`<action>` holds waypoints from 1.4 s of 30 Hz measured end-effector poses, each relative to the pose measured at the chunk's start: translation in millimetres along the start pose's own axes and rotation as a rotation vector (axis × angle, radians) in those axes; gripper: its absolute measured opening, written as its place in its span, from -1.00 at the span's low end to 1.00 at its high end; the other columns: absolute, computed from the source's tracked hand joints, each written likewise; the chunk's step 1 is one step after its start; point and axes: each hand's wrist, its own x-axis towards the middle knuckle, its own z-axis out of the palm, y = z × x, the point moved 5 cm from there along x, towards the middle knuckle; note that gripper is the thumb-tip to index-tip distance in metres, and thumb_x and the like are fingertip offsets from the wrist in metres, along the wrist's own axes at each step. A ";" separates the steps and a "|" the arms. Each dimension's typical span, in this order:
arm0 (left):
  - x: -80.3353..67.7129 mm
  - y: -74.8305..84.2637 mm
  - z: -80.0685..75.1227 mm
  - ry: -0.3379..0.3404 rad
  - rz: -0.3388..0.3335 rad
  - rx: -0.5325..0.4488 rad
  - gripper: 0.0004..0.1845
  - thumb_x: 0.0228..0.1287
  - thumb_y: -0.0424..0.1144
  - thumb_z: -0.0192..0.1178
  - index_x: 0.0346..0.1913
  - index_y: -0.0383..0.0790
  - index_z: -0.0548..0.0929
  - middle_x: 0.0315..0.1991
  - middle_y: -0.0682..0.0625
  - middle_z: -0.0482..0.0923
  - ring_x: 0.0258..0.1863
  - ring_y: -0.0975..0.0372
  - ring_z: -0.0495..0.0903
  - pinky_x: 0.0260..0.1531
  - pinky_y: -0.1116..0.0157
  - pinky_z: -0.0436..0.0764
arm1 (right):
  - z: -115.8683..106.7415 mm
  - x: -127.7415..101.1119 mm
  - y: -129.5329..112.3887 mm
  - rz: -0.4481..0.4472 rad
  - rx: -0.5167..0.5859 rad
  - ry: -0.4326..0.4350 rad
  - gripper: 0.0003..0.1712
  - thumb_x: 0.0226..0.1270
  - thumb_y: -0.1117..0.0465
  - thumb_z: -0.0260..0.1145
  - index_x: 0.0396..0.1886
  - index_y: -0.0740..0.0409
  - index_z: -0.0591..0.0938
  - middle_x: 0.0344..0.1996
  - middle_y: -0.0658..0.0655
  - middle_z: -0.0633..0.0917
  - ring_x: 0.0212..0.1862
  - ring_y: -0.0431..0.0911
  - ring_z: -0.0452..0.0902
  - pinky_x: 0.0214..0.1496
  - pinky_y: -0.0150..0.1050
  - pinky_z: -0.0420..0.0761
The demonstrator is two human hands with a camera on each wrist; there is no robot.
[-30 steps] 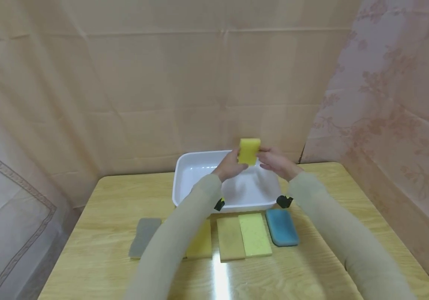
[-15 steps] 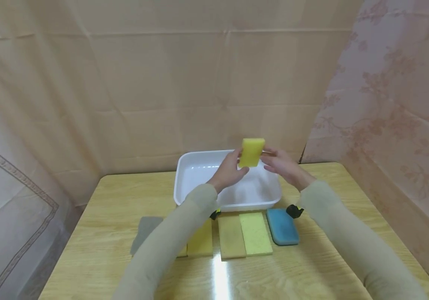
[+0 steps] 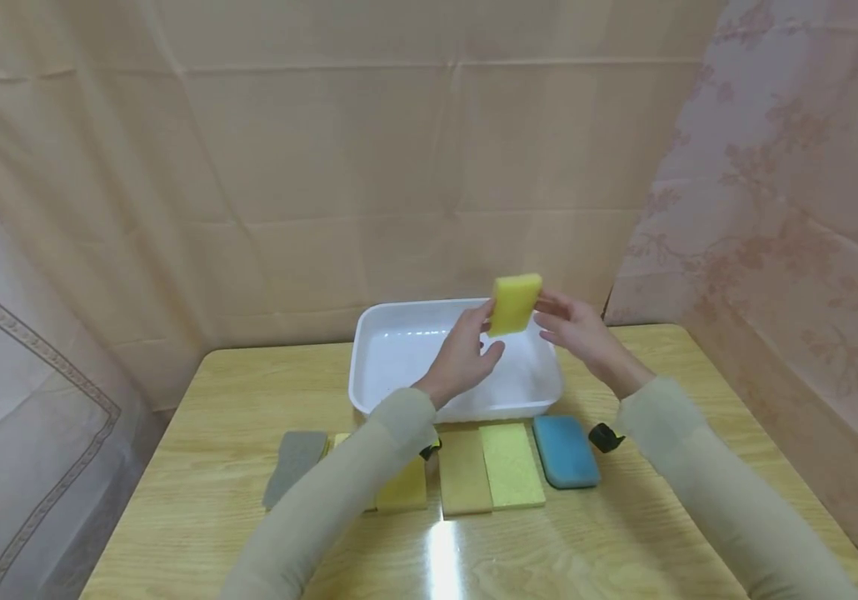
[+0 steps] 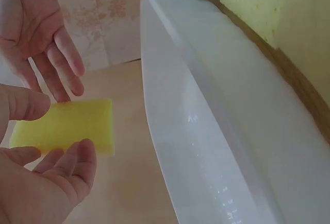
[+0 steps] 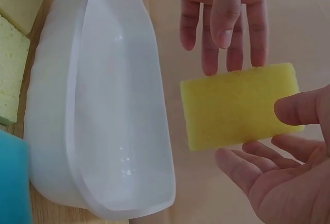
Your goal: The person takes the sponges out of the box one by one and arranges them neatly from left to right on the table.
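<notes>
A yellow rectangular sponge (image 3: 515, 304) is up above the right part of the white tray (image 3: 384, 392), between the two hands. My left hand (image 3: 462, 358) touches its left edge with extended fingers; the thumb stands apart from it. My right hand (image 3: 586, 337) has its fingers against the opposite edge. In the left wrist view the right hand (image 4: 38, 28) has straight fingers reaching the sponge (image 4: 72, 126). The right wrist view shows the left hand's fingers (image 5: 234, 46) straight at the sponge's upper long edge.
In front of the tray lie a grey pad (image 3: 296, 467), a yellow sponge (image 3: 405, 490), a tan sponge (image 3: 465, 475), a pale yellow sponge (image 3: 513, 467) and a blue sponge (image 3: 566, 452). Under them is a wooden table (image 3: 264, 383), with a beige curtain (image 3: 324, 183) behind.
The held yellow sponge has shifted right and tilted slightly. Both hands have opened out: the left thumb has come away from the sponge, and the right wrist has moved right.
</notes>
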 end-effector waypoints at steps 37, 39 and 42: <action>-51.5 35.2 31.4 0.199 0.269 -0.198 -0.57 0.35 -0.43 0.24 0.23 -0.29 0.41 0.10 -0.10 0.47 0.04 0.11 0.54 -0.04 0.18 0.68 | -1.7 -73.6 -6.5 -0.273 -0.051 0.188 -0.48 0.56 0.22 0.20 0.42 0.21 0.36 0.25 0.24 0.48 0.27 0.18 0.42 0.11 -0.47 0.53; -54.2 37.0 33.9 0.208 0.268 -0.212 -0.58 0.35 -0.44 0.24 0.21 -0.29 0.41 0.07 -0.10 0.46 0.00 0.12 0.54 -0.04 0.17 0.69 | -1.5 -78.3 -3.9 -0.267 -0.070 0.184 -0.47 0.56 0.21 0.20 0.43 0.21 0.36 0.26 0.23 0.48 0.25 0.13 0.44 0.10 -0.49 0.53; -58.1 39.0 37.7 0.219 0.261 -0.207 -0.60 0.33 -0.45 0.24 0.18 -0.29 0.41 0.05 -0.10 0.45 -0.05 0.14 0.54 -0.05 0.20 0.69 | -0.6 -85.0 0.1 -0.257 -0.078 0.175 -0.45 0.57 0.19 0.20 0.44 0.25 0.35 0.26 0.25 0.49 0.23 0.09 0.45 0.10 -0.49 0.53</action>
